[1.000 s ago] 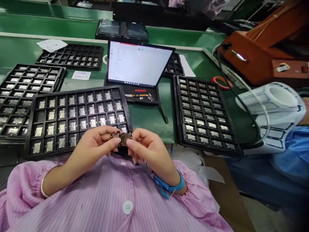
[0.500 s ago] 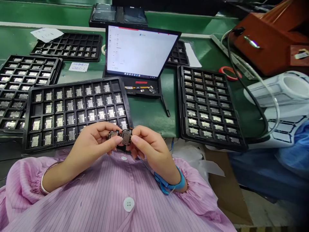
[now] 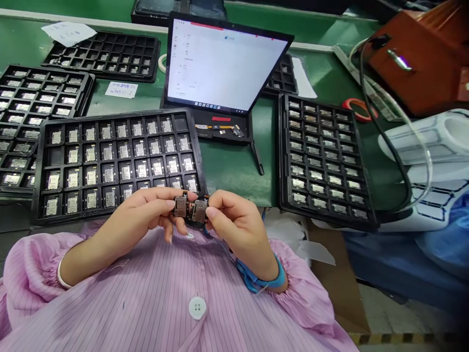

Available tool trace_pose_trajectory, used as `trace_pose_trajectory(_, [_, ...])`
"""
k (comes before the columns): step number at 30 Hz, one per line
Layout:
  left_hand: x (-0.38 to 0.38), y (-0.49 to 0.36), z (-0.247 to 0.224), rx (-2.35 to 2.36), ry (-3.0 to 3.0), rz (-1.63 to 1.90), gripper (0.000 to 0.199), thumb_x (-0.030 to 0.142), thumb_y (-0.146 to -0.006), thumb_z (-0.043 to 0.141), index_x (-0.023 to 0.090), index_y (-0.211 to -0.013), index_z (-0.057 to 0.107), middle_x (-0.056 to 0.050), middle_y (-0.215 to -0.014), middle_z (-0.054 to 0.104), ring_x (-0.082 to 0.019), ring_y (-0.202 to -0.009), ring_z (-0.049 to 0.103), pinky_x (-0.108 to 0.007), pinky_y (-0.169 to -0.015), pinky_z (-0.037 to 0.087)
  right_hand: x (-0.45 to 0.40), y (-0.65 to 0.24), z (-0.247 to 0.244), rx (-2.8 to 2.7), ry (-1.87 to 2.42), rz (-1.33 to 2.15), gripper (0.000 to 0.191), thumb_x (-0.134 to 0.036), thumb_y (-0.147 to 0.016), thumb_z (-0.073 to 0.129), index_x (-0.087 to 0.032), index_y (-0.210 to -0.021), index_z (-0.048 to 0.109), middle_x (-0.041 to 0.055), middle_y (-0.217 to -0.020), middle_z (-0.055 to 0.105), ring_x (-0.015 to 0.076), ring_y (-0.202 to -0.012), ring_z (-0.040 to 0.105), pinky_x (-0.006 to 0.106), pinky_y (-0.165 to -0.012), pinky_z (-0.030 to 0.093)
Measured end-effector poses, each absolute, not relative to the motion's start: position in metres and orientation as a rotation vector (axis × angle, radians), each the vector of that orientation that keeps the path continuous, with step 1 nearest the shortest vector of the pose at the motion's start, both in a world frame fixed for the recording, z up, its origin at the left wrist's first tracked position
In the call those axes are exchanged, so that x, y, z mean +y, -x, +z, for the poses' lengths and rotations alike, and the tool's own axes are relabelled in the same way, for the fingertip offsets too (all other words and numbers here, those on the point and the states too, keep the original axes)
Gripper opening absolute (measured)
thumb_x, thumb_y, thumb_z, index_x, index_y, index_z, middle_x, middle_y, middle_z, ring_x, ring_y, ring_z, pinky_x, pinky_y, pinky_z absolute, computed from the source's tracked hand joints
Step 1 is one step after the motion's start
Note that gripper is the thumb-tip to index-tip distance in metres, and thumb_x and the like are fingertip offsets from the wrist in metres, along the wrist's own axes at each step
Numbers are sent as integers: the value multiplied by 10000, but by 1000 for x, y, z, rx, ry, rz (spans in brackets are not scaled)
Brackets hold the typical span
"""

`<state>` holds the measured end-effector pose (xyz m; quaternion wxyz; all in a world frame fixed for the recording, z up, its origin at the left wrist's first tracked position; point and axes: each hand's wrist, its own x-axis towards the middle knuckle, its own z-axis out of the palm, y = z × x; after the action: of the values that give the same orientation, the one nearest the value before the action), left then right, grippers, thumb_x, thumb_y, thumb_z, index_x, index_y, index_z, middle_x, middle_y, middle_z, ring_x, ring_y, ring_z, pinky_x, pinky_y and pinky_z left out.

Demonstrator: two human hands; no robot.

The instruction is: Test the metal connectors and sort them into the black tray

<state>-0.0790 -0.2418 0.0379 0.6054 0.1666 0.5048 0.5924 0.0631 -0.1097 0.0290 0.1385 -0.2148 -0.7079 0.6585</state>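
Between finger and thumb, my left hand [image 3: 150,210] pinches a small circuit board [image 3: 180,206] with a metal card-slot cover. A second such circuit board [image 3: 200,210] is gripped at its right edge by my right hand [image 3: 232,217]. The two boards sit side by side in front of my chest, with their metal faces up; whether they touch I cannot make out. Just behind my hands lies a black compartment tray [image 3: 120,211] with similar boards in most pockets. Its top right pocket and one pocket on the left side hold nothing.
A tablet screen [image 3: 223,63] leans behind the tray, over a black box with a flex cable [image 3: 216,127]. More filled trays stand at the left [image 3: 78,111] and right [image 3: 328,217]. A paper label [image 3: 121,90], red tape roll [image 3: 359,110] and cables [image 3: 366,93] lie around.
The left board has come out from behind my left thumb and now lies flatter beside the other. My left fingers have spread lower. The whole view has shifted slightly.
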Motion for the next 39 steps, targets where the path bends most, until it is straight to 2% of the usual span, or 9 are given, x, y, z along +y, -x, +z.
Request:
trace_pose_trajectory(4, [-243,78,42,1159,-401,1371,283,217,-890,551,133,-1113,703,-78,-780,712,-155,-695,658,-195,-529,498,-108,-60,29,-2117,630,1847,212,-272,-800,532,-205,-616,450,-32,-518,450,91,-463,371,233,-442,292])
trace_pose_trajectory(12, [-244,82,38,1155,-412,1336,273,219,-911,543,174,-1131,697,-110,-1057,721,-198,-882,695,-251,-681,568,-107,-57,29,-2153,679,1799,206,-257,-787,536,-210,-607,448,-34,-510,445,95,-459,358,235,-430,270])
trace_pose_trajectory(16, [-244,83,35,1149,-402,1340,270,231,-913,555,185,-1135,702,-100,-1050,726,-205,-929,689,-261,-723,576,-106,-55,29,-2154,676,1782,220,-254,-797,524,-210,-597,443,-42,-508,410,89,-450,337,234,-429,270])
trace_pose_trajectory(39, [-241,85,40,1108,-286,1306,216,263,-905,616,179,-1072,724,-106,-1063,733,-206,-847,733,-206,-645,590,-103,-54,24,-2157,609,1765,230,-221,-806,519,-200,-603,412,-57,-518,367,71,-453,313,224,-434,257])
